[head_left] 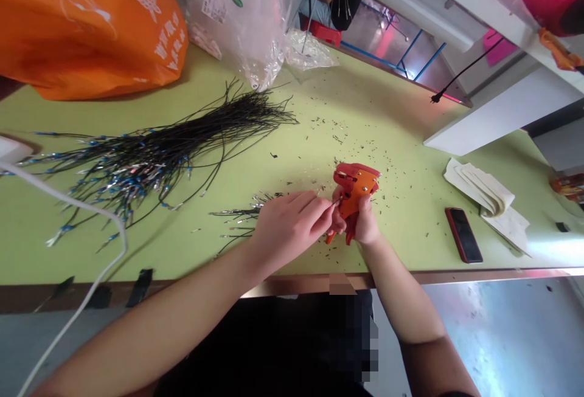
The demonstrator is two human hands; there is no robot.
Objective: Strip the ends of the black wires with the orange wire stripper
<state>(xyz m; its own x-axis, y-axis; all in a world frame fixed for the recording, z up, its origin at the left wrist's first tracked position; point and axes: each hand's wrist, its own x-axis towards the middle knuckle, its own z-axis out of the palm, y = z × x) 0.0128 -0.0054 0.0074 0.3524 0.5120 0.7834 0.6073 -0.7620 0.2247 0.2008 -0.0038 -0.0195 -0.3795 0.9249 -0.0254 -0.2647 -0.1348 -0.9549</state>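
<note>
Fingers point(323, 210) of the left hand point(287, 224) are pinched together on what looks like a thin wire point(337, 201), its pale end just left of the pliers point(360, 190). Their long axis runs near to far, handles nearest, and the right hand point(366, 224) clasps them, thumb up the outer side; the left hand reaches across, back upward, wrist slightly bent.

wire stripper point(359, 191): 1 | wire bundles point(182, 146): 2 | phone point(463, 234): 1 | orange bag point(98, 32): 1 | plug point(437, 98): 1
</note>
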